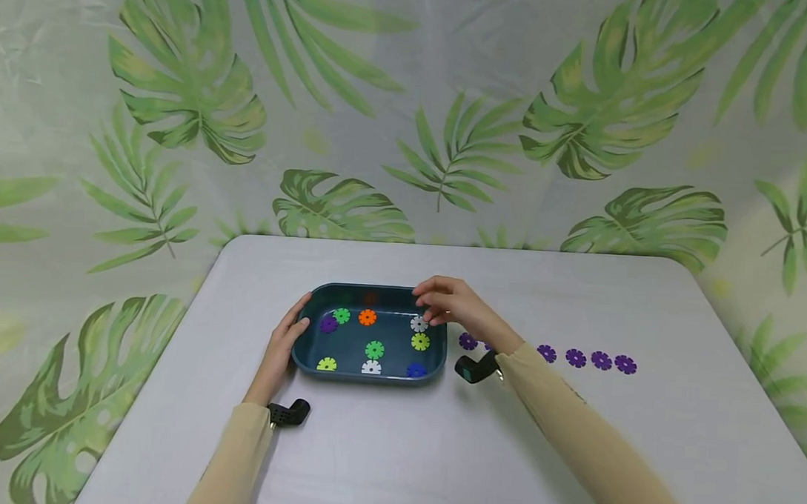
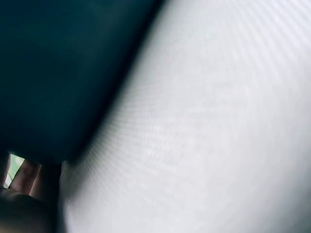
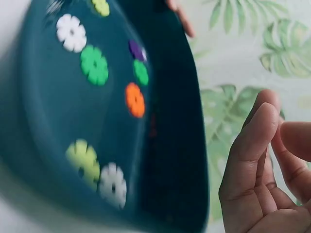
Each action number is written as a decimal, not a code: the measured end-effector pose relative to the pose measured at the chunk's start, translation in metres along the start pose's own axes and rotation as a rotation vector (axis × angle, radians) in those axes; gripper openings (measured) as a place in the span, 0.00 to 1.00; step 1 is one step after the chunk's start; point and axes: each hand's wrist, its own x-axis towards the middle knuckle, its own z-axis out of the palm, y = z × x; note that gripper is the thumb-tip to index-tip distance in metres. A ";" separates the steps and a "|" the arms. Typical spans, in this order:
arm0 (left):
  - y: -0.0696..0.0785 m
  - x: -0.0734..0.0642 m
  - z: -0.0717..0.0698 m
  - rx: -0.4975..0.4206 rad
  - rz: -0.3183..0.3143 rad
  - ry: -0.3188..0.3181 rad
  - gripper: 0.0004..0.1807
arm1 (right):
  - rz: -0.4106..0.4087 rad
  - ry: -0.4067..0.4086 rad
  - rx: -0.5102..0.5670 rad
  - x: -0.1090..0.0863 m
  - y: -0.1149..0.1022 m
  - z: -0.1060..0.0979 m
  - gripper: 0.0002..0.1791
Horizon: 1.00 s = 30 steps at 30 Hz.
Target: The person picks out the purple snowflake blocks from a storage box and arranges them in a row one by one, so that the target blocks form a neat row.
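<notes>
A dark teal tray (image 1: 347, 346) with rounded corners stands on the table, with several notched flower-shaped discs scattered inside. Among them are an orange disc (image 1: 367, 317), a green disc (image 1: 375, 350), a white disc (image 1: 371, 367) and a purple disc (image 1: 329, 323). At the tray's left end my left hand (image 1: 283, 346) grips the rim, thumb on the rim and fingers along the outer wall. My right hand (image 1: 460, 306) hovers by the right rim, fingers loosely bent; no disc shows between them in the right wrist view.
To the right of the tray, a row of purple discs (image 1: 575, 357) lies on the white table (image 1: 370, 444), partly hidden by my right wrist and its camera (image 1: 476, 367). A leaf-patterned curtain (image 1: 447, 135) hangs behind the table's back edge.
</notes>
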 end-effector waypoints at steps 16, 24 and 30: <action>-0.009 0.002 -0.002 0.005 0.004 -0.006 0.25 | 0.147 -0.164 -0.009 0.070 0.004 0.101 0.17; 0.016 -0.006 0.004 -0.014 0.001 -0.035 0.27 | 0.212 -0.128 -0.005 0.091 0.002 0.119 0.18; 0.017 -0.006 0.004 -0.011 0.008 -0.045 0.27 | 0.249 -0.147 0.005 0.098 0.003 0.131 0.19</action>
